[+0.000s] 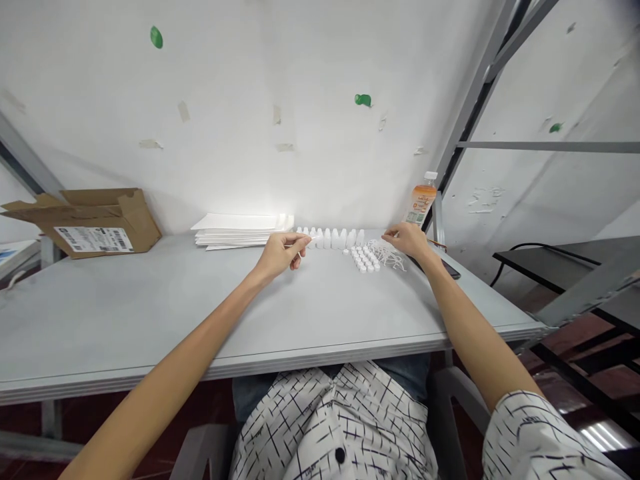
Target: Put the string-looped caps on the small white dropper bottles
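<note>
My left hand (285, 255) is closed in a pinch in front of the left end of a row of small translucent white bottles (335, 239). Something pale shows at its fingertips, too small to make out. My right hand (407, 239) reaches over a loose pile of thin white strips (393, 257), thumb and fingers pinched together. Whatever it may hold there is hidden. Between the hands, small white caps (365, 259) stand grouped in rows in front of the bottles.
A stack of flat white cartons (240, 231) lies against the wall. An open cardboard box (100, 223) sits at the far left of the grey table (150, 320). Behind my right hand stands a drink bottle (421, 200) with an orange label; a dark phone (450, 269) lies beside my right forearm.
</note>
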A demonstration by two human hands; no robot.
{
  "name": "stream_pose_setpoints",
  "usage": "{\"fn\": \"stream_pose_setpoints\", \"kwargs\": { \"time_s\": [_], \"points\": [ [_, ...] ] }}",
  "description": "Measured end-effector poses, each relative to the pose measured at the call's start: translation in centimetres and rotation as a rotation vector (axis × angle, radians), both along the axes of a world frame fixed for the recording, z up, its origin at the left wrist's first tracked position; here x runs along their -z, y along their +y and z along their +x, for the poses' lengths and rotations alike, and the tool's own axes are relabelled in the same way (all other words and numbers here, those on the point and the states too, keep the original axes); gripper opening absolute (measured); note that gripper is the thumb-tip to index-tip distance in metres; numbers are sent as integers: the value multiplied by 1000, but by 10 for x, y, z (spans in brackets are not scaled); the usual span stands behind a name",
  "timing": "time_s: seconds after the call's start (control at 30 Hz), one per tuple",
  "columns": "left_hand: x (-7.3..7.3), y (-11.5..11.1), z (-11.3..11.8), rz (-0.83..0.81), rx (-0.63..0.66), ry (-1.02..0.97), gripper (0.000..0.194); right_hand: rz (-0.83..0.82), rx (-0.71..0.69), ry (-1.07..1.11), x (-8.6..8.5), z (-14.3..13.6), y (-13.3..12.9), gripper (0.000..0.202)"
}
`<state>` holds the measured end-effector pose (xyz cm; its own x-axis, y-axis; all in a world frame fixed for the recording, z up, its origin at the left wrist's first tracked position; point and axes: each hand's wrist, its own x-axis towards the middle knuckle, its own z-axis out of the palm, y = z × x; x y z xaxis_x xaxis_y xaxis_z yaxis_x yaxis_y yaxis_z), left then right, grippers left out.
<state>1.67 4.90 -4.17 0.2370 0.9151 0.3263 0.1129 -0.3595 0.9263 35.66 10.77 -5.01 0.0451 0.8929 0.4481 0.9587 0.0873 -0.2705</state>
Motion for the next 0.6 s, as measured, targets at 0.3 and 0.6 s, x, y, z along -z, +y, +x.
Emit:
{"fn": "stream_pose_setpoints", "kwargs": {
  "time_s": [0.3, 0.6],
  "points": [
    [-1, -3, 2, 7, -5, 17, 30, 23, -542, 593, -34, -74, -34, 35],
    [-5, 0, -2, 80, -89, -14, 40, -171, -853, 675, -54, -144, -29, 30]
  ]
}}
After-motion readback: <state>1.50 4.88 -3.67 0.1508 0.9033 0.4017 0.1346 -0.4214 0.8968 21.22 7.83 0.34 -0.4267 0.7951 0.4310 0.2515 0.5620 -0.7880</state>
